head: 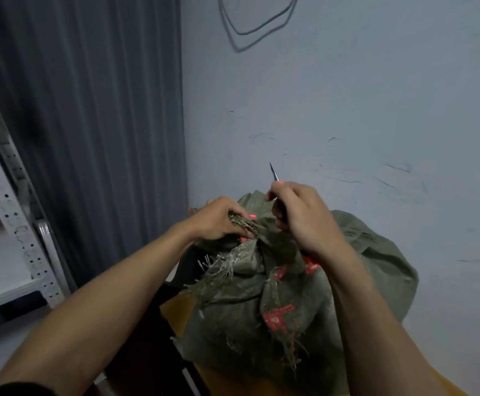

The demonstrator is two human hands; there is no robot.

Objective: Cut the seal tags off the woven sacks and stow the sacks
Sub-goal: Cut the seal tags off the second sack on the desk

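Prep for cut: left grip [221, 221] clenches frayed neck [249, 224] of sack [241, 298] just below, bunching it taut; right grip [298, 215], just beside, wraps knife [273, 172], blade up, clear of fingers; tag hidden, likely between grips.

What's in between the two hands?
Head view: the bunched neck of the olive-green woven sack, between the left hand and the right hand holding a slim knife.

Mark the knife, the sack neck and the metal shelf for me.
knife [273, 172]: head view, on the bare blade tip.
sack neck [264, 234]: head view, on the bunched weave.
metal shelf [13, 221]: head view, on the perforated upright.
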